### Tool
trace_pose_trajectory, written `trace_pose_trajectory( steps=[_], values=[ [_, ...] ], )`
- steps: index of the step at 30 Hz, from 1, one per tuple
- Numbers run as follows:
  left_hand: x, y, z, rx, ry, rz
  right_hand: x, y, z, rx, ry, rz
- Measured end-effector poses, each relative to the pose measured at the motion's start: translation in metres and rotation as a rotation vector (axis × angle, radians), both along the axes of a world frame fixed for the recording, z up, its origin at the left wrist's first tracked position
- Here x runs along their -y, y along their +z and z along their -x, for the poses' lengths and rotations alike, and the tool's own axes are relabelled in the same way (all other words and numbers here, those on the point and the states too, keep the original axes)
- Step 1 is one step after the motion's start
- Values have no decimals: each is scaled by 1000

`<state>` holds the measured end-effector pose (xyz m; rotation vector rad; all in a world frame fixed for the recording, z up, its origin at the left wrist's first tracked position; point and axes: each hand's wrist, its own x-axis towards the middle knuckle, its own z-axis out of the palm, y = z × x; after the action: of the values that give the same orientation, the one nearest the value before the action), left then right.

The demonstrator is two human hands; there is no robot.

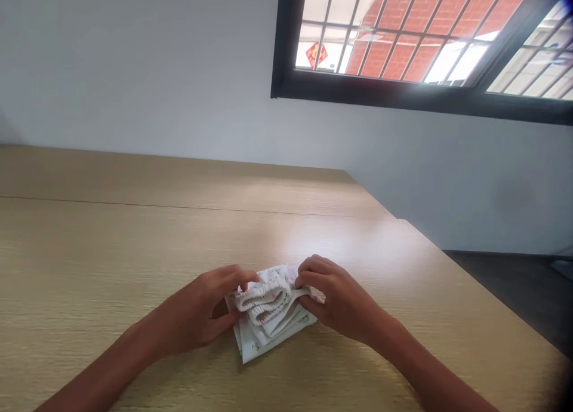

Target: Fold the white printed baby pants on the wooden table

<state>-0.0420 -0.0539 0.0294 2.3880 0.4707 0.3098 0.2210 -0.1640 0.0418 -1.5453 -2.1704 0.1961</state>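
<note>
A small white garment (267,312) with a faint printed pattern and a ribbed elastic band lies folded in a bundle on the wooden table (134,245), near its front middle. My left hand (206,311) grips the bundle's left side, thumb and fingers curled round the ribbed band. My right hand (333,294) pinches the right side of the same bundle, fingers bent over its top edge. Both hands rest low on the tabletop.
The table's right edge (470,280) runs diagonally, with dark floor (528,292) beyond it. A plain white wall (156,71) stands behind the table. A black-framed barred window (403,48) sits high at the right.
</note>
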Motion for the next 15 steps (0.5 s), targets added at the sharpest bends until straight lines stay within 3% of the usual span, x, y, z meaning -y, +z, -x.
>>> trace_pose_trajectory(
  steps=[6, 12, 15],
  values=[
    [0, -8, 1, 57, 36, 37, 4, 3, 7, -36, 66, -43],
    [3, -3, -2, 81, -150, 31, 7, 5, 9, -103, 171, -50],
    [6, -2, -6, 46, -136, 48, 10, 4, 15, -175, 193, -154]
  ],
)
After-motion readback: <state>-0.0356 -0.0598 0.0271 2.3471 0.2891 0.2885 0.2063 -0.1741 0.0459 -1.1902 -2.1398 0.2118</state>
